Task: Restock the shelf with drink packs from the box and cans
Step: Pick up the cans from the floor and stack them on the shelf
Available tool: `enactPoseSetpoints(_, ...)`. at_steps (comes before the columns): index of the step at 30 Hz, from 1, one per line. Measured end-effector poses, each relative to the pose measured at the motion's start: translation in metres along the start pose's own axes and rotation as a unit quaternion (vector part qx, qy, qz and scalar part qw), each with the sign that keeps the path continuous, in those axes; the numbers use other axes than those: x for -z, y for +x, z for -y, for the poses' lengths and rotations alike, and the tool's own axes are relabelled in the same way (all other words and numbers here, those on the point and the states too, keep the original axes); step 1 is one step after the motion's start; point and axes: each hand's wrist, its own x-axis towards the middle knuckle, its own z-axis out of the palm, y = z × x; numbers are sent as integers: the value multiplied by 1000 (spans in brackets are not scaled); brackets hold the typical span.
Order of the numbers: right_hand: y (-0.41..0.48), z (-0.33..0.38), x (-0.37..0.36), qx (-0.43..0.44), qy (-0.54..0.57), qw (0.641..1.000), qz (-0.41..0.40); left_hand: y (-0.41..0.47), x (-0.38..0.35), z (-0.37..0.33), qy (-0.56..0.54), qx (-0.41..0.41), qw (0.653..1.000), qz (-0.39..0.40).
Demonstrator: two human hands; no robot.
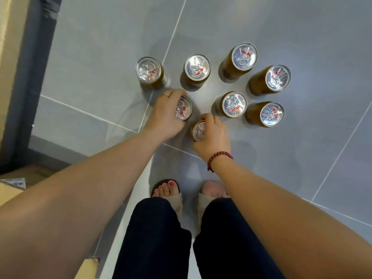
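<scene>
Several gold cans with silver pull-tab lids stand upright on the grey tiled floor. My left hand curls over the rim of one can near the middle. My right hand grips the nearest can, covering most of its lid. Free-standing cans include one at the far left, one beside it, one at the back and three on the right.
A dark shelf base runs down the left edge. A cardboard box with a pack inside sits at lower left, another cardboard corner below it. My feet in sandals stand just behind the cans.
</scene>
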Motion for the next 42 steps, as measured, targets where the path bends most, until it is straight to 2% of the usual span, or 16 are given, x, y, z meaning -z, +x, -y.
enactPoseSetpoints(8,-35,30,62,18,-3,1000,16,-40,48,-32,-30,30,999,-29)
enactPoseSetpoints(15,-109,112,185,98,-79,991,41,-120,158,-111,-110,60,988,-85)
enactPoseSetpoints(21,-178,217,302,165,-110,980,14,-187,295,-169,-102,46,988,-106)
enactPoseSetpoints(25,-239,300,394,235,-119,964,13,-234,420,-222,-83,20,987,-138)
enactPoseSetpoints(28,-293,367,461,292,-149,945,18,-278,518,-258,-48,-13,984,-172)
enactPoseSetpoints(32,-367,449,531,363,-200,910,2,-348,630,-300,-63,-1,974,-218)
enactPoseSetpoints(37,-466,535,605,426,-215,878,-28,-449,739,-341,-82,-13,959,-271)
enactPoseSetpoints(42,-554,610,653,473,-174,863,-27,-549,820,-368,-52,-27,945,-322)
